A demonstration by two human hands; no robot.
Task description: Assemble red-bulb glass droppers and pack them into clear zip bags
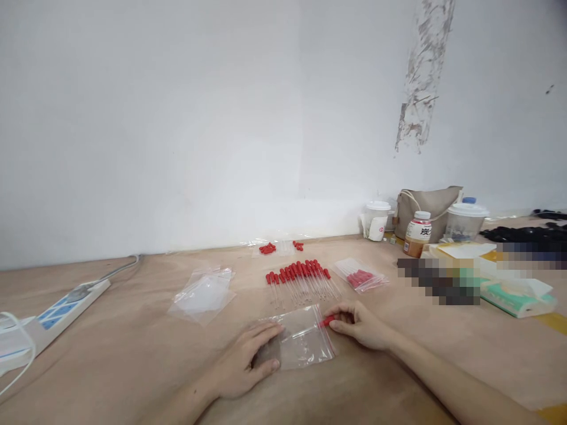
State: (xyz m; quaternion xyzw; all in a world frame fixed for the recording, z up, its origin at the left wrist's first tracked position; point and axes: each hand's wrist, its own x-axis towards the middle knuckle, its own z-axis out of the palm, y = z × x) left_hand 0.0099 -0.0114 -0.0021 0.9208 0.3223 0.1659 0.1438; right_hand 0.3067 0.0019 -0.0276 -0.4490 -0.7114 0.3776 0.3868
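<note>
A clear zip bag [305,348] lies flat on the table in front of me. My left hand [245,357] rests on its left side, fingers spread, with nothing gripped. At the bag's right-hand mouth, my right hand [357,324] pinches the red bulb of a glass dropper [326,321]; the dropper's clear tube reaches into the bag. Just beyond is a row of red-bulbed droppers [305,271], laid side by side with their tubes toward me. Behind my right hand lies a stack of bags with droppers inside [360,276].
Empty clear bags [206,292] lie to the left, near a power strip [66,313]. Small bags of red bulbs [267,249] lie by the wall. At the right stand a white cup [377,221], a bottle [418,235], a grey bag [434,209] and a green tissue pack [514,295].
</note>
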